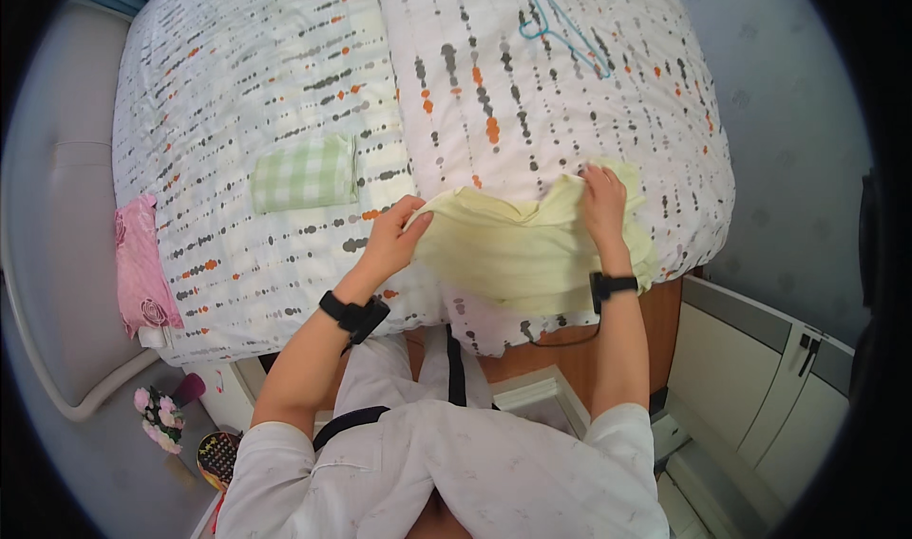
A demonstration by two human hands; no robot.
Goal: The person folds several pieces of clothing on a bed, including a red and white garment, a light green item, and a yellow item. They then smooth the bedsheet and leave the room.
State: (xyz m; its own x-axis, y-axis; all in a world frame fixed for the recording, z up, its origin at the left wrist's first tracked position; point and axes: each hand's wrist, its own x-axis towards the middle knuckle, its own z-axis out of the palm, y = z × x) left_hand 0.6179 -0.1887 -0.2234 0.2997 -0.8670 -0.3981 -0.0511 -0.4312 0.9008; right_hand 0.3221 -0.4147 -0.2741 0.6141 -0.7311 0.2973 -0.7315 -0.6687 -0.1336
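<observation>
A pale yellow garment (508, 254) stretches between my two hands above the near edge of the bed, its lower part blurred. My left hand (394, 235) pinches its left end between thumb and fingers. On the other side my right hand (604, 202) is closed on the cloth's upper right part, and more of the fabric spreads out beyond that wrist. Whether it is a shirt or another kind of garment, I cannot tell. Left of my left hand, a folded green-and-white checked cloth (304, 173) lies on the bed.
The bed wears a white spotted cover (285, 64). A blue clothes hanger (567, 31) lies at its far right. A pink pillow (144, 264) rests by the headboard at left. Pink flowers (160, 419) stand lower left; a white cabinet (736, 359) is at right.
</observation>
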